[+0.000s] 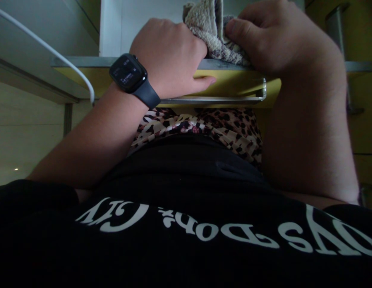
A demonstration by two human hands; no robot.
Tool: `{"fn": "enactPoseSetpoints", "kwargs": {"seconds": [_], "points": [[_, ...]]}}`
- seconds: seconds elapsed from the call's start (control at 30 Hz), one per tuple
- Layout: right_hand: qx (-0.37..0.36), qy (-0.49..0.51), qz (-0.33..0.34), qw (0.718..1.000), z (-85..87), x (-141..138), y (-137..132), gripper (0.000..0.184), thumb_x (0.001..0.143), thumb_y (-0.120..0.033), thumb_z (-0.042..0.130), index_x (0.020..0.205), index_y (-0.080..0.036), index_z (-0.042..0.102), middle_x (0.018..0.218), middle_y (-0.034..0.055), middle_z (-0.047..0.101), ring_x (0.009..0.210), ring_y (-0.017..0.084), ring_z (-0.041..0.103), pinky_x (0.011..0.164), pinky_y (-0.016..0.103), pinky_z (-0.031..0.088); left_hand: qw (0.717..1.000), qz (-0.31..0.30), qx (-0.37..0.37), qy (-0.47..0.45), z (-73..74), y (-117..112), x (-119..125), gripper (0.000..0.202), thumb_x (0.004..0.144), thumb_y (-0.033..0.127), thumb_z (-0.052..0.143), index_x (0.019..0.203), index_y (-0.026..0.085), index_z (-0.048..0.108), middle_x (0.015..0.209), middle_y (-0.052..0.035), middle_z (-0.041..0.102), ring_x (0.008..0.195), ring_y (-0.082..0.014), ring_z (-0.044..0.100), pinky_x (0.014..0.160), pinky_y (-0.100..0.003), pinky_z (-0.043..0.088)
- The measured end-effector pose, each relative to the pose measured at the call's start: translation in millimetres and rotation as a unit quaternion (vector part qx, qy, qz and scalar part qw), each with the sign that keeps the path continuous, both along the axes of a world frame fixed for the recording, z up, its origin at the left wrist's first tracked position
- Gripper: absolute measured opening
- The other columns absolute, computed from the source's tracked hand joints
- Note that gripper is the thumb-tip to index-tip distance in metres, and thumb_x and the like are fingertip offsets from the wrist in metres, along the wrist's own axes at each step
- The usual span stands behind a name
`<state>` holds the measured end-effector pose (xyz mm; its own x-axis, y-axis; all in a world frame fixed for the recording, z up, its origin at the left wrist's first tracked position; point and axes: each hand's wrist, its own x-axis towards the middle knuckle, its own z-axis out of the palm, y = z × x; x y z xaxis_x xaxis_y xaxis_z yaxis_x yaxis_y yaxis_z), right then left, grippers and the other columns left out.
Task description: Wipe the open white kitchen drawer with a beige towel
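Note:
A pulled-out drawer (110,32) with pale inner walls, a grey top edge and a yellow front lies at the top of the view. My left hand (170,56), with a dark smartwatch (128,74) on its wrist, grips the drawer front (230,80). Its thumb lies against the yellow face and its fingers curl out of sight over the top edge. In my right hand (272,36) is a bunched, mottled beige-and-brown cloth (206,32), pinched by the thumb and resting against the drawer's edge. The other right fingers are mostly hidden.
A metal bar handle (209,100) runs across the drawer front, just before my patterned clothing (197,122). On the left a white cable (48,46) hangs down over the pale floor (26,148). More yellow cabinet fronts with an upright handle (338,32) stand at right.

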<state>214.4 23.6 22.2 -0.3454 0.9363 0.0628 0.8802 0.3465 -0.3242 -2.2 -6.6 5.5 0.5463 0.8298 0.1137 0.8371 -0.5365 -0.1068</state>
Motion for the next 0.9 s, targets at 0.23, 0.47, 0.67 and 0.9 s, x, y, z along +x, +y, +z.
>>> {"fn": "enactPoseSetpoints", "kwargs": {"seconds": [0.23,0.47,0.67,0.9], "points": [[0.000,0.001,0.000,1.000,-1.4,0.9,2.1,0.042,0.101,-0.052,0.046,0.076,-0.018,0.045,0.069,-0.0008,0.036,0.065,0.010,0.031,0.068,0.032,0.021,1.000,-0.004,0.006,0.001,0.0,-0.3,0.1,0.077,0.098,0.070,0.043,0.120,0.004,0.077,0.111,-0.0258,0.074,0.119,-0.0499,0.070,0.094,-0.064,0.055],[0.003,0.005,0.003,1.000,-4.5,2.1,2.3,0.045,0.102,-0.054,0.043,0.077,-0.018,0.045,0.071,-0.0010,0.035,0.065,0.009,0.027,0.070,0.031,0.019,1.000,-0.003,0.002,-0.010,0.5,-1.2,1.1,0.075,0.097,0.070,0.047,0.119,0.004,0.077,0.107,-0.0245,0.075,0.116,-0.0535,0.070,0.092,-0.071,0.055],[-0.005,0.006,-0.001,1.000,-2.6,1.2,0.8,0.044,0.103,-0.053,0.045,0.077,-0.017,0.046,0.071,-0.0011,0.036,0.065,0.009,0.029,0.070,0.031,0.019,1.000,-0.007,0.007,-0.010,0.3,-1.3,1.1,0.075,0.098,0.070,0.046,0.118,0.005,0.078,0.106,-0.0242,0.075,0.115,-0.0540,0.071,0.090,-0.072,0.056],[-0.010,0.007,-0.009,1.000,-3.3,1.4,1.4,0.044,0.103,-0.054,0.046,0.077,-0.018,0.047,0.070,-0.0013,0.037,0.065,0.010,0.030,0.069,0.031,0.019,1.000,-0.005,0.003,-0.014,0.3,0.1,1.5,0.075,0.097,0.070,0.047,0.118,0.005,0.078,0.107,-0.0249,0.075,0.115,-0.0550,0.070,0.090,-0.073,0.055]]}}
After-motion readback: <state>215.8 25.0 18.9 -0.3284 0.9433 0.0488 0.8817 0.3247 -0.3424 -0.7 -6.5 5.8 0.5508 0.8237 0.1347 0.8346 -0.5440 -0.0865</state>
